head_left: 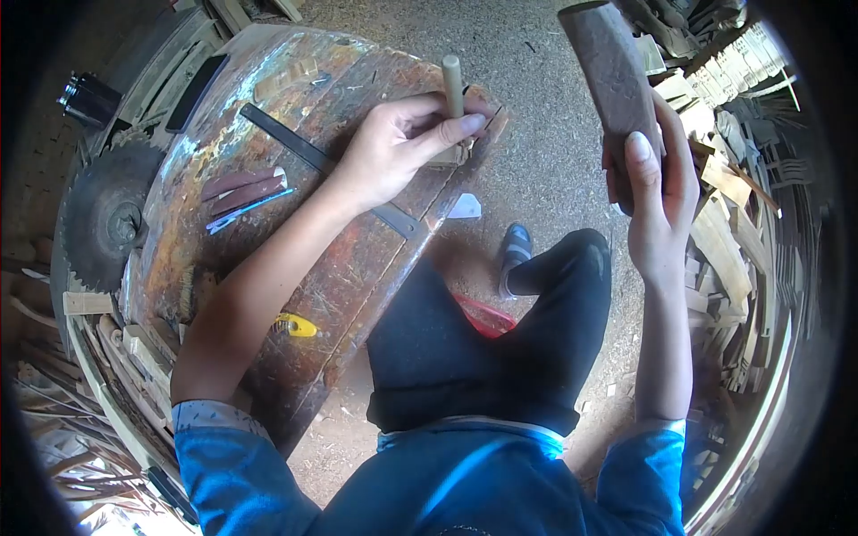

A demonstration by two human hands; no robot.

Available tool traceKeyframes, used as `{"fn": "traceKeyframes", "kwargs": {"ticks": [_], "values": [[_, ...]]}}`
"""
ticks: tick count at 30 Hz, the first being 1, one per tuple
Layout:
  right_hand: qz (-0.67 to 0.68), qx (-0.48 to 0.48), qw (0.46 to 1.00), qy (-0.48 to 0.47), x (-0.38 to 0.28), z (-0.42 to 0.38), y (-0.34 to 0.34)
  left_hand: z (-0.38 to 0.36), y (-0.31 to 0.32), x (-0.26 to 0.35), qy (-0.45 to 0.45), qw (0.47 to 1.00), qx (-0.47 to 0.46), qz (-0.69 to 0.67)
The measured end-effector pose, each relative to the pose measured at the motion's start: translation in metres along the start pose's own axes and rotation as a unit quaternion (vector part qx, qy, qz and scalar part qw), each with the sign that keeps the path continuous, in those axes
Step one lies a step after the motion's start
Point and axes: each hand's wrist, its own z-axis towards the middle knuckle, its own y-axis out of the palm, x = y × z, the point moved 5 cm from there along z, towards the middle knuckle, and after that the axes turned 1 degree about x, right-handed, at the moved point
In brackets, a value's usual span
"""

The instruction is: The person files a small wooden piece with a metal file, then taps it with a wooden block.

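Note:
My left hand (402, 147) is closed around an upright wooden peg (453, 85) near the right corner of the worn workbench (357, 268). Under its fingers a small wooden piece is partly hidden. Raised to the right of the bench, my right hand (657, 179) grips a brown wooden block (612, 71), whose long end points up. A flat dark metal bar (286, 138) lies on the bench and passes beneath my left wrist.
Dark rolled pieces (246, 192) and a blue pen-like item (250, 212) lie on the bench, with a yellow tool (296, 325) nearer me. A circular saw blade (112, 214) stands at left. Wood scraps (728, 250) are piled at right.

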Motion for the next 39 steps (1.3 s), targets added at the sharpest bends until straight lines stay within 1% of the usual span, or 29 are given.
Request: {"fn": "traceKeyframes", "kwargs": {"ticks": [1, 4, 6, 9, 11, 12, 13, 15, 16, 17, 18, 20, 22, 23, 26, 27, 29, 32, 35, 37, 39], "values": [[-0.015, 0.006, 1.0, -0.013, 0.001, -0.001, -0.001, 0.0, 0.001, 0.0, 0.004, 1.0, -0.004, 0.008], [0.008, -0.006, 1.0, 0.0, -0.007, -0.001, -0.001, -0.001, 0.001, 0.001, 0.01, 1.0, -0.01, 0.022], [-0.017, -0.002, 0.997, -0.072, -0.012, 0.003, 0.0, -0.001, 0.001, 0.001, 0.008, 0.999, -0.015, 0.027], [-0.053, 0.008, 0.99, -0.134, -0.028, 0.01, -0.003, -0.001, 0.002, 0.0, -0.008, 0.999, -0.027, 0.046], [-0.045, 0.043, 0.99, -0.13, -0.034, 0.016, -0.011, -0.001, 0.005, 0.002, -0.027, 0.996, -0.033, 0.074], [-0.044, 0.102, 0.982, -0.15, -0.037, 0.021, -0.013, -0.001, 0.005, 0.001, -0.026, 0.996, -0.033, 0.08], [0.022, 0.055, 0.989, -0.135, -0.042, 0.026, -0.012, -0.001, 0.005, 0.001, -0.024, 0.995, -0.034, 0.087], [0.057, -0.002, 0.99, -0.125, -0.043, 0.029, -0.003, -0.001, 0.003, 0.001, -0.02, 0.996, -0.022, 0.085], [0.025, -0.011, 0.991, -0.131, -0.04, 0.029, 0.004, -0.001, 0.004, -0.001, -0.017, 0.997, -0.011, 0.074], [-0.107, -0.1, 0.975, -0.168, -0.048, 0.031, 0.015, -0.001, 0.004, -0.002, -0.014, 0.998, 0.001, 0.062], [-0.223, -0.18, 0.932, -0.224, -0.055, 0.03, 0.025, -0.002, 0.003, -0.002, -0.005, 0.999, 0.003, 0.051], [-0.156, -0.148, 0.96, -0.179, -0.056, 0.03, 0.025, -0.003, 0.001, -0.004, 0.008, 1.0, 0.003, 0.028], [-0.067, -0.084, 0.984, -0.143, -0.052, 0.027, 0.026, -0.001, 0.002, -0.001, -0.001, 1.0, 0.013, 0.011], [-0.028, -0.082, 0.991, -0.104, -0.05, 0.025, 0.027, -0.001, 0.002, 0.0, -0.006, 1.0, 0.015, 0.002], [-0.115, -0.11, 0.971, -0.181, -0.05, 0.027, 0.028, -0.001, -0.001, 0.001, 0.015, 0.999, 0.044, 0.015], [-0.108, -0.13, 0.974, -0.154, -0.047, 0.025, 0.029, -0.001, 0.0, 0.0, 0.015, 0.999, 0.04, 0.002], [-0.099, -0.124, 0.978, -0.137, -0.043, 0.02, 0.029, -0.003, 0.0, -0.001, 0.012, 0.999, 0.035, -0.022], [-0.092, -0.11, 0.981, -0.132, -0.038, 0.017, 0.029, -0.004, 0.0, -0.002, 0.015, 1.0, 0.013, 0.024], [-0.085, -0.11, 0.983, -0.119, -0.036, 0.015, 0.027, -0.004, 0.0, -0.005, 0.007, 1.0, 0.01, 0.021], [-0.083, -0.117, 0.982, -0.12, -0.037, 0.015, 0.027, -0.004, 0.002, 0.0, 0.034, 0.999, 0.009, 0.03], [-0.065, -0.085, 0.987, -0.121, -0.039, 0.016, 0.024, -0.003, 0.006, 0.003, 0.058, 0.998, 0.002, 0.036]]}}
